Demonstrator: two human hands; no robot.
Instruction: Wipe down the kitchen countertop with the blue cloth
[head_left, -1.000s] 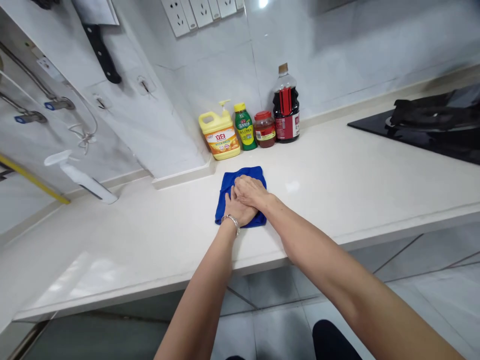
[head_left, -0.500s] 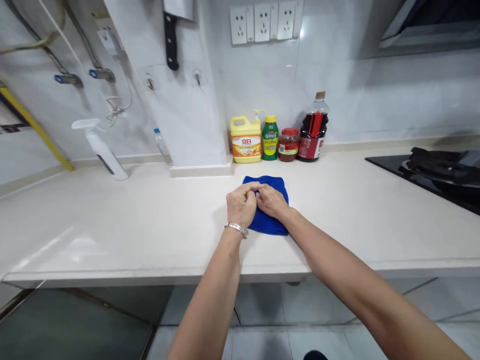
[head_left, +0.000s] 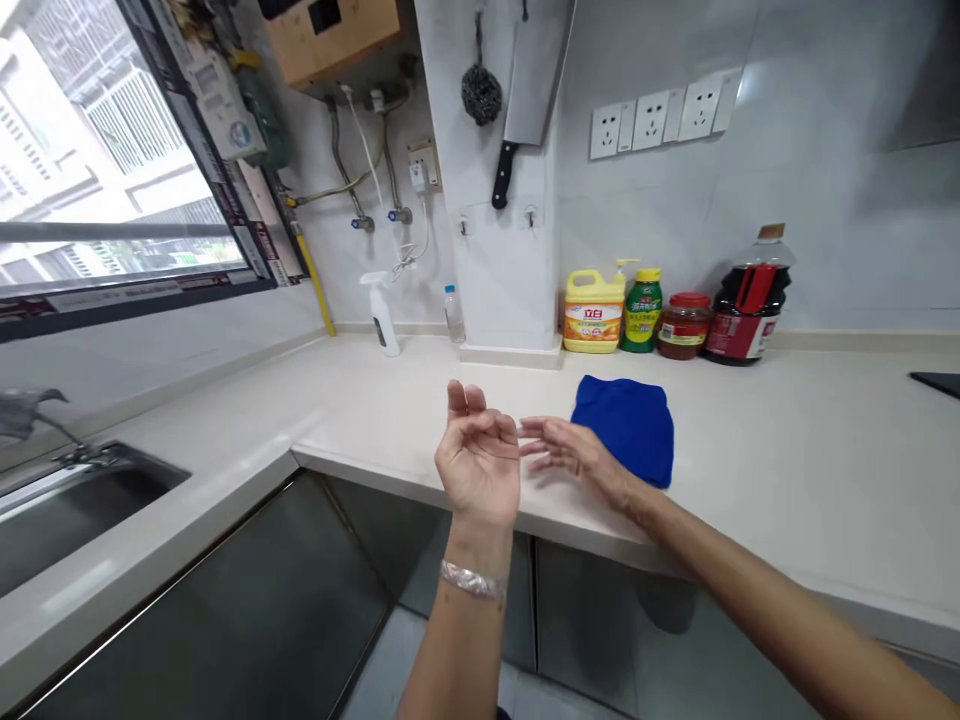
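A folded blue cloth [head_left: 628, 430] lies on the white countertop [head_left: 780, 470]. My left hand [head_left: 484, 455] is raised palm up over the counter's front edge, its fingers loosely curled and nothing in the palm. A silver bracelet [head_left: 472, 580] circles that wrist. Just left of the cloth, my right hand [head_left: 566, 450] has its fingers stretched out and apart, holding nothing. Its fingertips come close to the left hand; whether they touch I cannot tell.
Along the wall stand a yellow detergent jug [head_left: 594, 315], a green bottle [head_left: 641, 312], a red-lidded jar [head_left: 684, 327] and a large dark bottle [head_left: 750, 300]. A white spray bottle [head_left: 382, 318] is further left. A cleaver [head_left: 529, 90] hangs above; a sink [head_left: 97, 500] lies at the left.
Both hands have come off the cloth and moved apart from their clasped position, the left turning palm up. My view has swung left, bringing the window and sink into sight.
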